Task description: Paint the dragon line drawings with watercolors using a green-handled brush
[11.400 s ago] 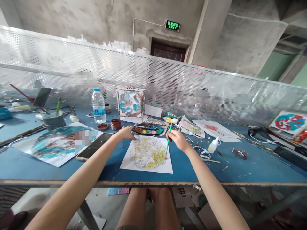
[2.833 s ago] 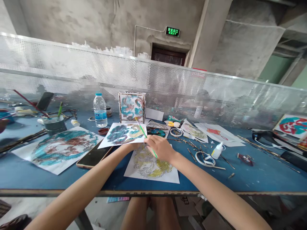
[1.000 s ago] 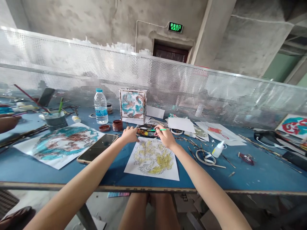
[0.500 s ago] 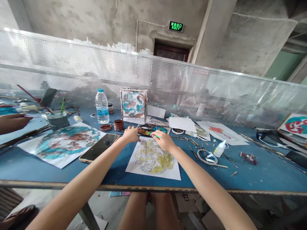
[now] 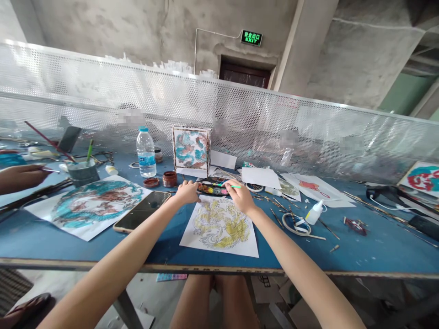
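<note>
We're pinching the green brush in our right hand, shaft lying sideways, tip pointing left over the palette; our left hand is curling its fingers on the palette's left edge; the yellow drawing is sitting just nearer us.

The tabletop is a matt blue surface with a worn metal near edge. The near sheet is plain matt paper. The brush has a smooth green plastic handle. The paint palette looks wet and glossy. The phone at left has a glossy dark glass face. The bottle is clear plastic. The far screen is perforated, softly shining metal, and the wall above it is rough concrete.
</note>
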A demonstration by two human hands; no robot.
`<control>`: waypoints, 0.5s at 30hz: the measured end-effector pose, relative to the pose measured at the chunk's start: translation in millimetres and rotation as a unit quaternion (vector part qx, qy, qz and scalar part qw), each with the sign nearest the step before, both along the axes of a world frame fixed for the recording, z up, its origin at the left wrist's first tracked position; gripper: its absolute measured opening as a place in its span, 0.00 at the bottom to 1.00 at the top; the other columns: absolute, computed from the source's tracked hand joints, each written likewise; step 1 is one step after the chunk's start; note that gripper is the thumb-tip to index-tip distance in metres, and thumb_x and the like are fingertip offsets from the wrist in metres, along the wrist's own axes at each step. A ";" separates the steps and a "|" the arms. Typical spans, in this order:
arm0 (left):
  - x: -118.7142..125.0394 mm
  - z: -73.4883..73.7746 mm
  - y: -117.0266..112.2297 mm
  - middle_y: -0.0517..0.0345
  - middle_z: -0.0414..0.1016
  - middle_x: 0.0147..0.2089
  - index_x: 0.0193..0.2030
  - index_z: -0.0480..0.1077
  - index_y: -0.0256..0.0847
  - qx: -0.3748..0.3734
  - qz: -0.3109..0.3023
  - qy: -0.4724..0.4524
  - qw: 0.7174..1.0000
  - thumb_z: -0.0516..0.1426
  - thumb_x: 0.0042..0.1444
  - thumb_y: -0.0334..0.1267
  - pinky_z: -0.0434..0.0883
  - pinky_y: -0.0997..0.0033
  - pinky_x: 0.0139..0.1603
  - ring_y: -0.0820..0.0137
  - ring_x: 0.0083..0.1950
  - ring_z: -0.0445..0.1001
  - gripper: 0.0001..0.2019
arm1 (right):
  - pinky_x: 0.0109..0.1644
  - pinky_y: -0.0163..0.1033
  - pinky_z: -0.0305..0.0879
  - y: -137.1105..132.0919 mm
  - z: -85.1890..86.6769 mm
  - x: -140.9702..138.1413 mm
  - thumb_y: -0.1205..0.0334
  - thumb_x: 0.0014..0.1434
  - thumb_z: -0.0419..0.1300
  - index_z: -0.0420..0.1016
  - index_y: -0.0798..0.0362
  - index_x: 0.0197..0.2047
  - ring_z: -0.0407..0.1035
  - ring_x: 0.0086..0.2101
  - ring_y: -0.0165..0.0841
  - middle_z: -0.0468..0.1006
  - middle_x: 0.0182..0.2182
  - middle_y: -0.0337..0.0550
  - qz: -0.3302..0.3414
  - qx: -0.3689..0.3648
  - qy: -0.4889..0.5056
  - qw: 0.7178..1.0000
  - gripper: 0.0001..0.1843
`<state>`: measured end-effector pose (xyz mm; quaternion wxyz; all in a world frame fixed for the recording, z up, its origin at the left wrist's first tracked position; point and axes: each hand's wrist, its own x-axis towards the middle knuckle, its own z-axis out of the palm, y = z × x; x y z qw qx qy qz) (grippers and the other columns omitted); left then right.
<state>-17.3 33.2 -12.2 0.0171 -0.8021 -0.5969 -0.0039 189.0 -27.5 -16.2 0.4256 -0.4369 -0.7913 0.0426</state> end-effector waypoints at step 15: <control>-2.0 -5.8 6.3 0.45 0.64 0.55 0.58 0.58 0.41 0.006 0.002 -0.003 1.000 0.60 0.41 0.49 0.62 0.58 0.51 0.52 0.57 0.58 0.36 | 0.30 0.34 0.53 -13.7 20.6 35.1 0.52 0.65 0.38 0.60 0.50 0.29 0.62 0.23 0.33 0.63 0.19 0.37 -0.045 0.015 -0.027 0.999 0.19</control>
